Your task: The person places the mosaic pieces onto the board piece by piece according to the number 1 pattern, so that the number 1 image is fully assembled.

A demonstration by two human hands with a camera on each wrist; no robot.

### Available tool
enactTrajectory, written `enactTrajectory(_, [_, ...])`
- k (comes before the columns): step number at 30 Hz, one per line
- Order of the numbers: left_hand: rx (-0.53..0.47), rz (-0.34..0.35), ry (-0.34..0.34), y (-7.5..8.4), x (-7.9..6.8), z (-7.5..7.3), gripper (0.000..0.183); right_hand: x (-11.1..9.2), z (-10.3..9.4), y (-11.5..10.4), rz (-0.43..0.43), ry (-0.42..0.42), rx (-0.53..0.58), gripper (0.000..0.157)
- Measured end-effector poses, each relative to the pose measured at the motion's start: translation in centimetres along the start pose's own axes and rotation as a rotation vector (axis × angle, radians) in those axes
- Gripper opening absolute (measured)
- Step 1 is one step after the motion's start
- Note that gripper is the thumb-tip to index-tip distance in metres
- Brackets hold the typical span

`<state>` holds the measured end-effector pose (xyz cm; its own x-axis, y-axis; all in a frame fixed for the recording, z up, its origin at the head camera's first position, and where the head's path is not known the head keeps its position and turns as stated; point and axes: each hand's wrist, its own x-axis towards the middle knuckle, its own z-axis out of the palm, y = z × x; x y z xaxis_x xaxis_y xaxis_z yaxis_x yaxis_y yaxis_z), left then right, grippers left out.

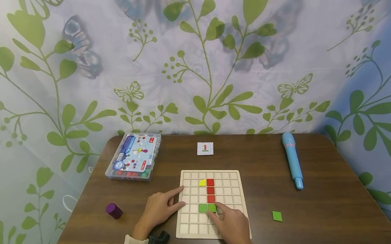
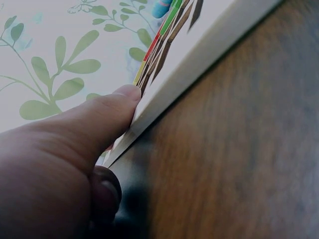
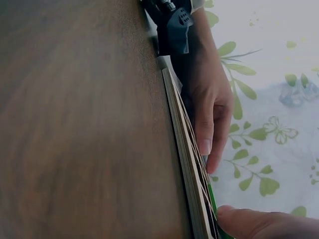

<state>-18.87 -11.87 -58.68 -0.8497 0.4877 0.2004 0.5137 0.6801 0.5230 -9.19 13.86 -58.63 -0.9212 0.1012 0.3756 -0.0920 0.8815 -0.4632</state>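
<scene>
A pale wooden grid board (image 1: 192,218) lies on the table. My left hand (image 1: 158,209) touches its left edge with extended thumb and index finger; in the left wrist view the thumb (image 2: 99,117) rests against the board's rim. Red tiles (image 1: 210,190) form a column on the grid, with a yellow rounded piece (image 1: 202,183) left of the top one. Below the column sits a green square tile (image 1: 202,208). To its right, my right hand (image 1: 234,226) pinches another green tile (image 1: 212,208) between thumb and index finger, at the grid surface.
One loose green tile (image 1: 277,216) lies right of the board. Behind the board is a small pattern card (image 1: 205,148). A clear plastic box (image 1: 133,157) stands at back left, a purple cylinder (image 1: 113,210) nearer me, and a blue toy microphone (image 1: 293,161) at the right.
</scene>
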Motion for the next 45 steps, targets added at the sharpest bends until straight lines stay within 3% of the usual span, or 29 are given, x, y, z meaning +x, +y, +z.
enactTrajectory(9, [0.006,-0.011,-0.002,-0.2,-0.1,-0.1,0.052,0.2,0.3,-0.2,0.003,0.001,-0.006,0.040])
enactTrajectory(32, [0.006,-0.006,-0.006,-0.1,-0.1,-0.2,0.051,0.1,-0.4,0.2,-0.003,0.040,0.045,0.027])
enactTrajectory(36, [0.007,-0.014,-0.019,0.0,-0.1,-0.2,0.052,0.1,-1.3,1.0,0.013,0.093,0.059,0.023])
enactTrajectory(42, [0.006,-0.018,-0.022,0.1,0.0,-0.2,0.051,0.3,-2.8,3.4,-0.074,0.280,0.062,0.022])
enactTrajectory(45, [0.010,-0.013,-0.022,0.2,0.1,-0.2,0.051,0.0,-3.8,5.1,-0.084,0.328,0.060,0.024])
